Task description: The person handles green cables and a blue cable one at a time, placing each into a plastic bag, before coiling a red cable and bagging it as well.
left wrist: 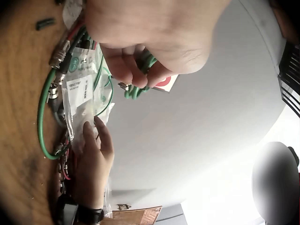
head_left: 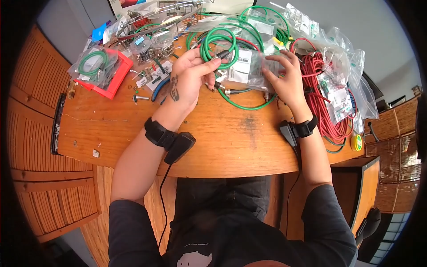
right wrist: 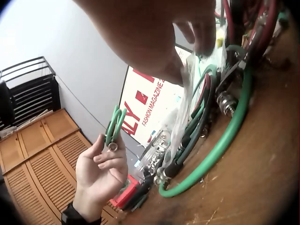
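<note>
A small coil of green cable [head_left: 235,39] with metal-ended connectors is pinched between the thumb and fingers of my left hand [head_left: 191,75], raised above the table. My right hand [head_left: 287,78] grips the right end of a clear plastic bag [head_left: 253,66] with a white printed label. In the left wrist view the bag [left wrist: 77,101] stretches upward from the fingertips of the right hand [left wrist: 93,164]. The right wrist view shows the coil [right wrist: 115,124] upright in the left hand [right wrist: 101,176]. Another green cable [head_left: 244,107] curves on the table below the bag.
Bundled red cables [head_left: 327,118] and more clear bags [head_left: 356,75] lie at the right. At the left are a red tray [head_left: 120,73] with a bagged green cable, blue-handled pliers [head_left: 159,90] and clear jars [head_left: 143,51] of connectors. A wire rack [head_left: 155,20] stands behind.
</note>
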